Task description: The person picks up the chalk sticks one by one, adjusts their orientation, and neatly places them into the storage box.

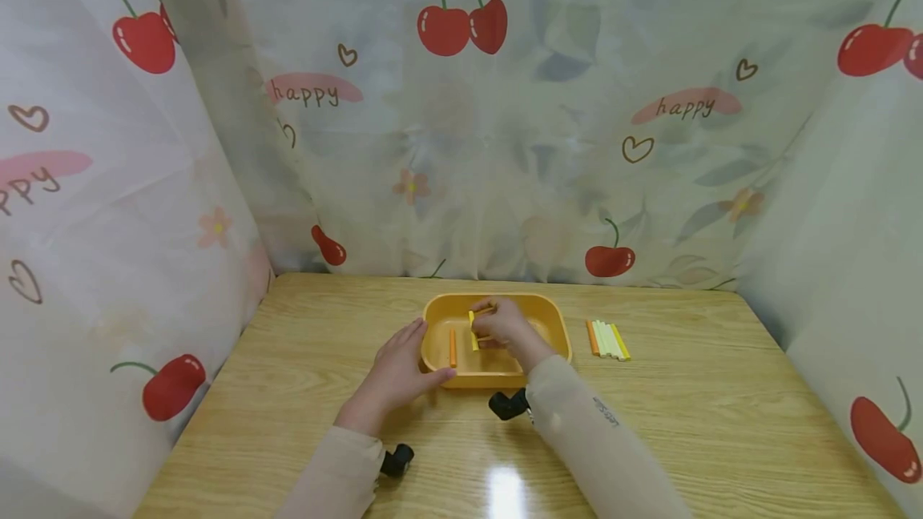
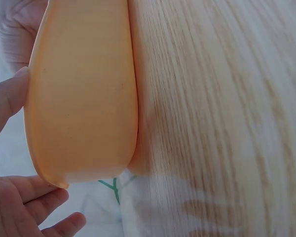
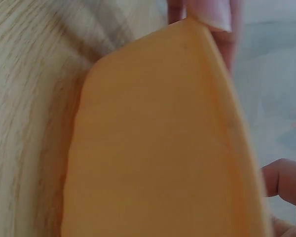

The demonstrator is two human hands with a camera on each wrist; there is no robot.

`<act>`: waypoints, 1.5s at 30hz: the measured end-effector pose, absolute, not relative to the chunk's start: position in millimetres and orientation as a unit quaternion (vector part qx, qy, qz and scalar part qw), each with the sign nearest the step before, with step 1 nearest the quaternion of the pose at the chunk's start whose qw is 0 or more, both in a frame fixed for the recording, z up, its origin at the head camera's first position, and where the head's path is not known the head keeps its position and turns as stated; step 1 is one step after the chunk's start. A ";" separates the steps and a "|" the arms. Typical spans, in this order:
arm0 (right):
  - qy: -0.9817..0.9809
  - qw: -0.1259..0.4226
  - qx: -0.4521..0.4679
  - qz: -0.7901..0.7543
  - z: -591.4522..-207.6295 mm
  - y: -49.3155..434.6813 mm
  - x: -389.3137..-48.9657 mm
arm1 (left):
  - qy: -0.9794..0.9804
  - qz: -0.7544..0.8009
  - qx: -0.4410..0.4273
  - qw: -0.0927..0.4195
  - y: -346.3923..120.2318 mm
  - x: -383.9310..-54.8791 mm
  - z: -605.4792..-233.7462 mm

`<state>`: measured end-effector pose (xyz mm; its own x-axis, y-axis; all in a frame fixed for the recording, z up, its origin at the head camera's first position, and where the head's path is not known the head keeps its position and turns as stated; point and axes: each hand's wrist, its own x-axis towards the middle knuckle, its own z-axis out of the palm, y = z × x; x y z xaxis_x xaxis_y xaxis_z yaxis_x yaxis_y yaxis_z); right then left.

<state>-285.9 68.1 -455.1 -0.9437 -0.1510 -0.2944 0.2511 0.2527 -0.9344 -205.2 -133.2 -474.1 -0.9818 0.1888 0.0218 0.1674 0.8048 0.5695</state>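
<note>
An orange-yellow plastic basin [image 1: 497,380] with rounded corners stands on the wooden table. My left hand [image 1: 397,369] rests at its left front corner, the thumb along the front rim and the fairly straight fingers at the left side; the left wrist view shows the thumb [image 2: 12,94] touching the rim. Inside the basin my right hand [image 1: 508,325] pinches a thin yellow chalk-like stick [image 1: 475,342]. An orange stick [image 1: 453,348] lies to its left on the basin floor. In the right wrist view the basin wall [image 3: 148,133] hides the sticks.
Right of the basin, several sticks lie side by side on the table [image 1: 692,407]: an orange one [image 1: 592,338], pale ones [image 1: 606,339] and a yellow one [image 1: 620,342]. Cherry-printed curtains [image 1: 505,166] surround the back and sides. Black wrist mounts [image 1: 509,404] sit by both sleeves.
</note>
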 end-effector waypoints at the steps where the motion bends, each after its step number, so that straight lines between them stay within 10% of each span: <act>1: 0.776 0.166 0.036 -0.608 -457.6 66.5 -286.6 | 0.950 0.298 0.094 0.017 -133.2 -204.9 -473.8; 45: 0.816 0.184 0.042 -0.547 -475.0 49.5 -286.0 | 0.948 0.306 0.088 0.019 -132.8 -202.6 -471.8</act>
<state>-286.0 49.5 -475.0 -0.9286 -0.1325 -0.3466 0.2701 0.3990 -0.8763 -202.6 -132.8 -471.8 -0.9838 0.1782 0.0171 0.1546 0.7978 0.5827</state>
